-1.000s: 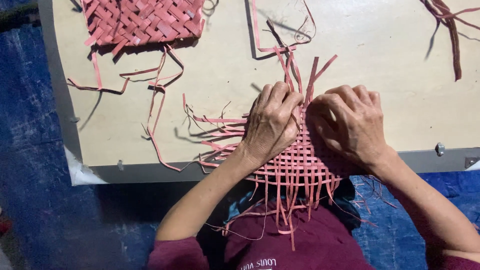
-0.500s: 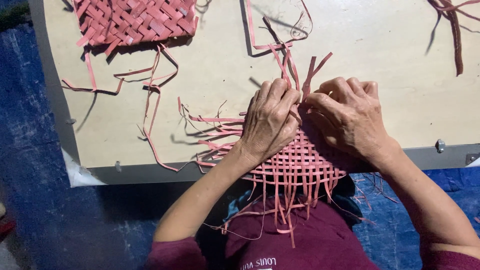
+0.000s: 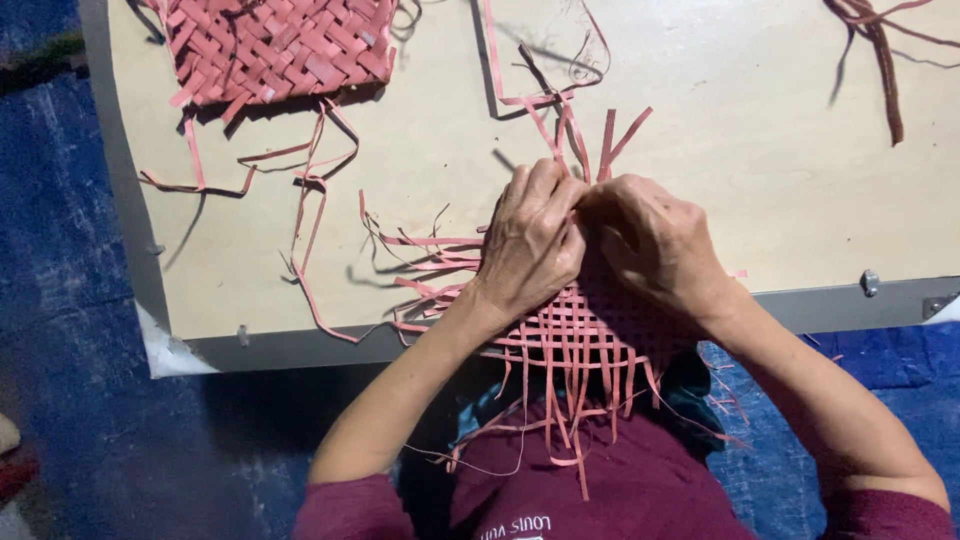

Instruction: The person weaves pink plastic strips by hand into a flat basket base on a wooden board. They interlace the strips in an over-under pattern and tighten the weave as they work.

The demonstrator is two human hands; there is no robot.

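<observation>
Nearest, a maroon shirt [image 3: 600, 490], with loose pink strip ends hanging down over it past the board's edge. Just above, a half-woven mat [image 3: 570, 335] of flat pink strips, lying across the near edge of the surface [image 3: 750, 180] and partly over the lap. Woven so far, by the look of it: an open lattice of crossed strips under and below both hands, with gaps showing between the rows. Left to do, judging from the many free ends: tightening, further rows toward the far side, and finishing of the fringe on the left, bottom and top. Resting on the weave, the left hand [image 3: 530, 245], fingers together and curled, pressing down on the strips and pinching at the far edge. Touching it, the right hand [image 3: 650, 250], fingers bent and closed on strip ends at the same spot; exact grip hidden behind the knuckles. Beyond the fingertips, upright strip ends [image 3: 600, 140] fanning away. Farther off, curling stray strips [image 3: 310, 210] lying loose on the pale, smooth board. At the far left, a finished mat [image 3: 280, 45], tight diagonal weave, dense and flat, well apart from the hands. Far right, a darker strip bundle [image 3: 880, 50].
</observation>
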